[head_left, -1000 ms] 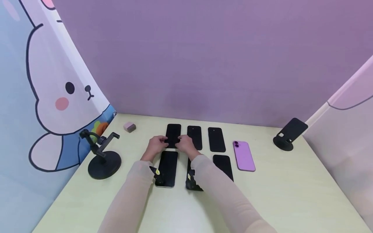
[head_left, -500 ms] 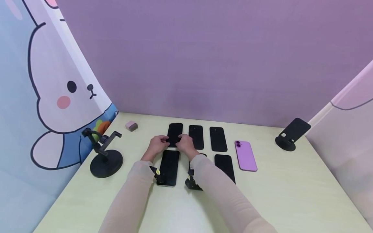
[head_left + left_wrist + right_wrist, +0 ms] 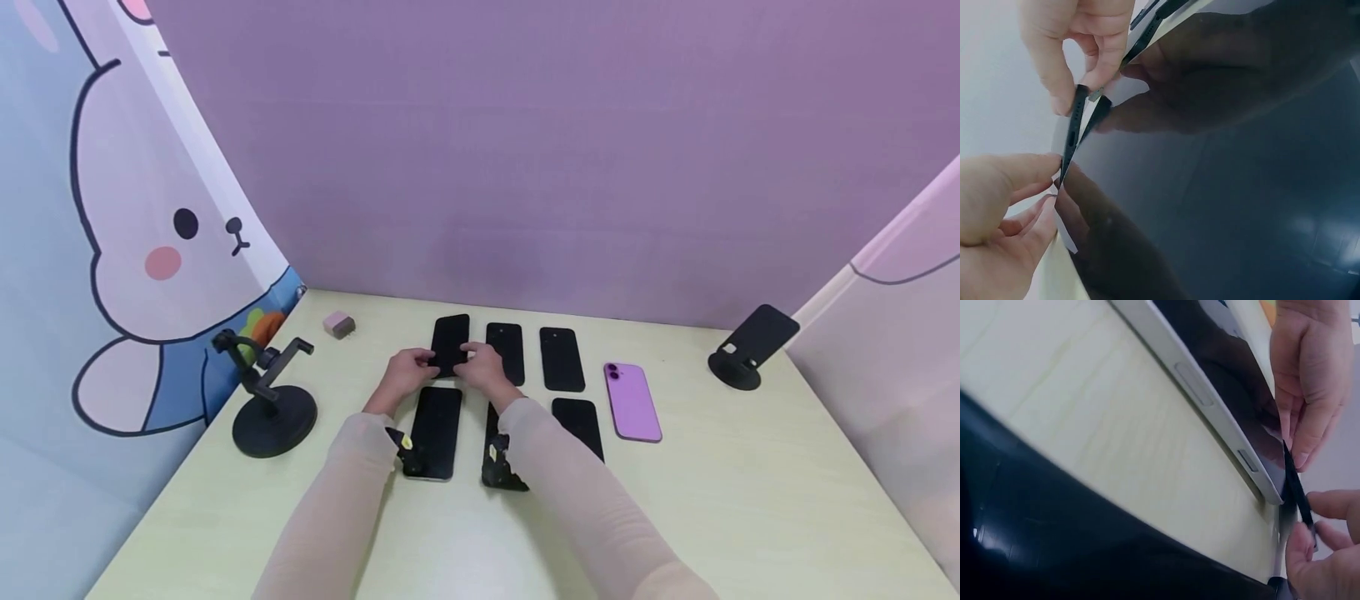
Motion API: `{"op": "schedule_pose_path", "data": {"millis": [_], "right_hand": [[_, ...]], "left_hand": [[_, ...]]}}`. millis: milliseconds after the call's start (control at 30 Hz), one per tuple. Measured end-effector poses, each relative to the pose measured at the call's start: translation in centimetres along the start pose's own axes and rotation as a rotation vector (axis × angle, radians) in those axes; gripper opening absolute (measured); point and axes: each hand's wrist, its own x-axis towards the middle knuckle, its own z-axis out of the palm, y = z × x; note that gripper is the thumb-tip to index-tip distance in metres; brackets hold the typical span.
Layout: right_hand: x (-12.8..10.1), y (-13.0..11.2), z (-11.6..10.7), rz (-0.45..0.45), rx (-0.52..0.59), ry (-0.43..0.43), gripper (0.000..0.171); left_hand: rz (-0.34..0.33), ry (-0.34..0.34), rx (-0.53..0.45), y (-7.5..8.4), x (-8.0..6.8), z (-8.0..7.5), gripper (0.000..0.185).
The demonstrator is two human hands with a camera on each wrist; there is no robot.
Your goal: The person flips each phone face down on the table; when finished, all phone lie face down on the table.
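Thin black phone case (image 3: 450, 344), far-left of the back row on the pale table (image 3: 750, 500), near end tilted up, left hand (image 3: 405, 372) and right hand (image 3: 486, 369) pinching its near corners, black phone (image 3: 435, 432) just in front of it

Backdropped studio table (image 3: 750, 500), phone stands (image 3: 272, 400)

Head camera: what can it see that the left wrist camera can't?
Only the head view shows the whole table: the purple phone, two black stands, a small pink charger and the bunny backdrop.

Only the left wrist view shows, up close, fingertips pinching the phone's thin edge, and hand reflections in a glossy screen.

Both show the left hand and right hand gripping the black phone.
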Motion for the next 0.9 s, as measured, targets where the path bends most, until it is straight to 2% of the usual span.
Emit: {"op": "schedule_pose_path", "data": {"millis": [233, 300, 567, 700, 900], "right_hand": [[0.3, 0.5, -0.5, 0.003, 0.27, -0.057, 0.044], [0.3, 0.4, -0.5, -0.004, 0.322, -0.067, 0.045], [0.4, 0.7, -0.4, 0.006, 0.53, -0.098, 0.055], [0.5, 0.7, -0.6, -0.009, 0.579, -0.121, 0.05], [0.5, 0.5, -0.8, -0.021, 0.575, -0.116, 0.04]], "left_hand": [[0.048, -0.032, 0.003, 0.2, 0.1, 0.5, 0.039], [0.07, -0.03, 0.003, 0.2, 0.1, 0.5, 0.039], [0.086, -0.009, -0.005, 0.6, -0.1, 0.8, 0.04], [0.088, -0.006, -0.055, 0.8, -0.1, 1.1, 0.042], [0.094, 0.0, -0.16, 1.5, -0.1, 1.5, 0.043]]}}
